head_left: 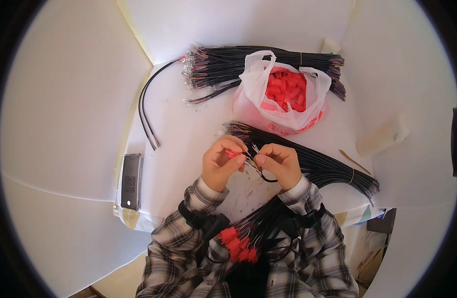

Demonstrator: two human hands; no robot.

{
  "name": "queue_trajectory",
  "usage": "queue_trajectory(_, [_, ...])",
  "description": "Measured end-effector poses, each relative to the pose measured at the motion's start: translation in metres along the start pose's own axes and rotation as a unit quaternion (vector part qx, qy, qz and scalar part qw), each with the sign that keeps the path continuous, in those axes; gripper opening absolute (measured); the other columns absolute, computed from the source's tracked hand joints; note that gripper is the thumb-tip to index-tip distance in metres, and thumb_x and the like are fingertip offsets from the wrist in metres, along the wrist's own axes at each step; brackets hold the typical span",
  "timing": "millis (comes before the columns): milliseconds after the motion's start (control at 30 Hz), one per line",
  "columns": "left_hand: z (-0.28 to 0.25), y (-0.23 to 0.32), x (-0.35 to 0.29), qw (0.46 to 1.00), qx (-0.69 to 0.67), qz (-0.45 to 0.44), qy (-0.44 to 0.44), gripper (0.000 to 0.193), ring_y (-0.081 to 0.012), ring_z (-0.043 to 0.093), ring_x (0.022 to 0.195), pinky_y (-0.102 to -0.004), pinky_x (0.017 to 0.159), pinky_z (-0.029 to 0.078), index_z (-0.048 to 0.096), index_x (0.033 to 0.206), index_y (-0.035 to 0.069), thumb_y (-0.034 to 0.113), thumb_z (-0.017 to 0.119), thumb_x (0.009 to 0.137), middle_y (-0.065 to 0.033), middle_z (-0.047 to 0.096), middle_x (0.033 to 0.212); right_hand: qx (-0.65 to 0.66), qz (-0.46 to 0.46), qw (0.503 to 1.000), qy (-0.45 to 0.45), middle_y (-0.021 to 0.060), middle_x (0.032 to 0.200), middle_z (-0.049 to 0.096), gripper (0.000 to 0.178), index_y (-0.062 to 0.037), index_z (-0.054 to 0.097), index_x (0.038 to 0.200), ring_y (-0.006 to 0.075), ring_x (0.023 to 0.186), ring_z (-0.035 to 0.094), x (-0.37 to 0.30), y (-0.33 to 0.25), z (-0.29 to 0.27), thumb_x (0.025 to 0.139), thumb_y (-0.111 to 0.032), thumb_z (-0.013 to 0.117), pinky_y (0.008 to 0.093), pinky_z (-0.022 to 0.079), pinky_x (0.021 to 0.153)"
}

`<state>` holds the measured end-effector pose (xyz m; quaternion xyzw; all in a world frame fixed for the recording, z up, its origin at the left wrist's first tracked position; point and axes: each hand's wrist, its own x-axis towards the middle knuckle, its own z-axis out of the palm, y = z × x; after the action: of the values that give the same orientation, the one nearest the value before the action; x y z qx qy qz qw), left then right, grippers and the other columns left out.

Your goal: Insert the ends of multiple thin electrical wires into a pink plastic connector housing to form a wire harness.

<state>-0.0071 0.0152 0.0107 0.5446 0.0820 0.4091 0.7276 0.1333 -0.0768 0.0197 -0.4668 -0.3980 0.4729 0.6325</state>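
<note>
My left hand point(218, 163) pinches a small red plastic connector housing point(232, 154) over the middle of the table. Thin coloured wires run from beside the housing toward my right hand point(280, 163), whose thumb and forefinger close on the wire ends point(256, 149) of a black cable. Bare metal tips stick up past those fingers. Whether any wire sits inside the housing is too small to tell. Just behind my hands lies a tied bundle of black cables point(313, 156). Against my body rests a bunch of cables with red connectors point(237, 244) on their ends.
A white plastic bag point(248, 109) full of red housings point(286, 89) stands at the back, before another large cable bundle point(218, 67). One cable point(142, 107) with a red end curves at the left. A phone point(131, 181), a thin brown stick point(354, 162) and a pale bottle point(382, 137) lie toward the sides.
</note>
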Motion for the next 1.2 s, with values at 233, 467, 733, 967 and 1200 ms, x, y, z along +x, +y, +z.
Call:
queue_trajectory(233, [-0.0012, 0.0002, -0.0021, 1.000, 0.012, -0.023, 0.003, 0.013, -0.0103, 0.046, 0.062, -0.0204, 0.050, 0.041, 0.047, 0.087, 0.005, 0.004, 0.054, 0.076, -0.0104, 0.050, 0.084, 0.015, 0.015, 1.000, -0.008, 0.0022, 0.073, 0.059, 0.012, 0.0021, 0.059, 0.083, 0.0050, 0.064, 0.050, -0.0008, -0.0015, 0.0005, 0.081, -0.010, 0.058, 0.0183, 0.042, 0.058])
queue_trajectory(467, [-0.0035, 0.0032, -0.0018, 0.999, -0.020, -0.011, -0.029, 0.012, -0.0086, 0.044, 0.063, -0.0202, 0.053, 0.038, 0.048, 0.088, 0.001, -0.003, 0.049, 0.076, -0.0072, 0.048, 0.086, 0.029, 0.028, 0.999, -0.015, 0.0021, 0.073, 0.059, 0.014, 0.0028, 0.060, 0.086, 0.0051, 0.063, 0.051, 0.0005, -0.0027, 0.0019, 0.082, -0.010, 0.056, 0.0188, 0.043, 0.058])
queue_trajectory(733, [0.0006, 0.0020, -0.0031, 0.999, 0.016, -0.035, 0.026, 0.013, -0.0067, 0.044, 0.060, -0.0189, 0.050, 0.036, 0.048, 0.086, 0.002, -0.003, 0.055, 0.077, -0.0052, 0.048, 0.085, 0.019, 0.017, 0.999, -0.036, 0.0016, 0.072, 0.058, 0.015, 0.0034, 0.060, 0.086, 0.0048, 0.062, 0.049, 0.0017, 0.0004, 0.0003, 0.083, -0.010, 0.054, 0.0183, 0.042, 0.057])
queue_trajectory(967, [0.0017, 0.0029, -0.0030, 0.997, 0.008, -0.059, 0.047, 0.011, -0.0062, 0.044, 0.057, -0.0189, 0.048, 0.037, 0.049, 0.087, 0.002, -0.001, 0.055, 0.078, -0.0036, 0.049, 0.082, 0.024, 0.014, 0.999, -0.034, 0.0020, 0.072, 0.057, 0.014, 0.0037, 0.059, 0.085, 0.0055, 0.061, 0.049, 0.0019, 0.0015, 0.0010, 0.083, -0.010, 0.054, 0.0184, 0.041, 0.057])
queue_trajectory(1200, [0.0001, 0.0010, -0.0023, 0.998, 0.020, -0.047, 0.029, 0.008, -0.0063, 0.044, 0.057, -0.0185, 0.048, 0.036, 0.051, 0.086, 0.001, 0.000, 0.055, 0.079, -0.0039, 0.050, 0.081, 0.025, 0.009, 0.998, -0.051, 0.0006, 0.070, 0.055, 0.010, 0.0024, 0.058, 0.084, 0.0047, 0.061, 0.048, 0.0016, 0.0008, 0.0015, 0.080, -0.007, 0.057, 0.0178, 0.039, 0.056])
